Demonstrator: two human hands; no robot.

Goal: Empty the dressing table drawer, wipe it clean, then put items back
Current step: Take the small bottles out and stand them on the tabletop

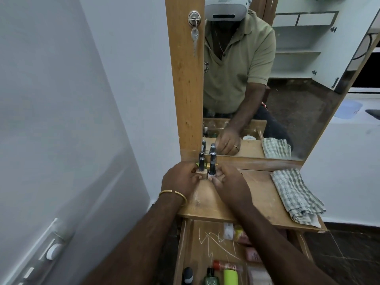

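Both hands gripped small dark-capped bottles standing at the tabletop's back edge: the left hand a tan one, the right hand a clear one. The open drawer below was partly hidden by the forearms, its items cut off at the frame's bottom edge.

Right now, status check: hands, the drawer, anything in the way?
Left hand and right hand both gripping small dark-capped bottles on the tabletop. Drawer open, items inside. Checked cloth lies apart, right.
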